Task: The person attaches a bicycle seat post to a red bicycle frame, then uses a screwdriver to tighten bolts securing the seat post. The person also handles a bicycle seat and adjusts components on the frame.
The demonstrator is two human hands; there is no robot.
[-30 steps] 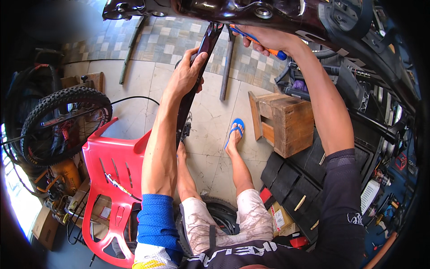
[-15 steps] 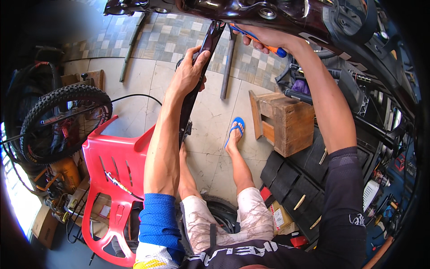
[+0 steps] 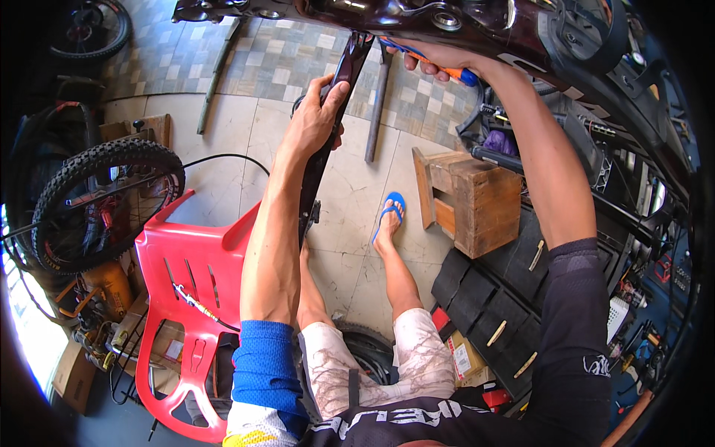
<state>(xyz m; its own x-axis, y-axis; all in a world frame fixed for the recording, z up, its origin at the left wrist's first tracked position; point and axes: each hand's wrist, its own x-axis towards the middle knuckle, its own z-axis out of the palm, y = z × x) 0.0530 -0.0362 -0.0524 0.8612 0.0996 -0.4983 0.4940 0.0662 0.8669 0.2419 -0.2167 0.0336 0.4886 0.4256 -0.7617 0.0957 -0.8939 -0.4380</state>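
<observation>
A dark maroon bicycle frame point(image 3: 402, 16) spans the top of the view. From it a slim dark frame arm point(image 3: 322, 160) slants down toward my legs. My left hand point(image 3: 322, 115) is closed round this arm, thumb on top, below its upper end. Just right of that end, my right hand point(image 3: 439, 61) is up against the underside of the frame. It grips a tool with a blue-and-orange handle point(image 3: 456, 74); the handle's end sticks out by my wrist. The tool's working end is hidden, so its kind cannot be made out.
A red plastic chair point(image 3: 190, 253) stands at left, a cable with a metal fitting lying on it. Beyond are a knobby bicycle tyre point(image 3: 59, 201) and another wheel point(image 3: 89, 30). At right are a wooden box stool point(image 3: 484, 205) and a black slatted surface point(image 3: 484, 309). Two poles point(image 3: 378, 112) extend below the frame.
The tool's handle has shifted slightly with my right hand, its end a little farther right and up. My left hand keeps its place. A pale blur at upper left has given way to a wheel.
</observation>
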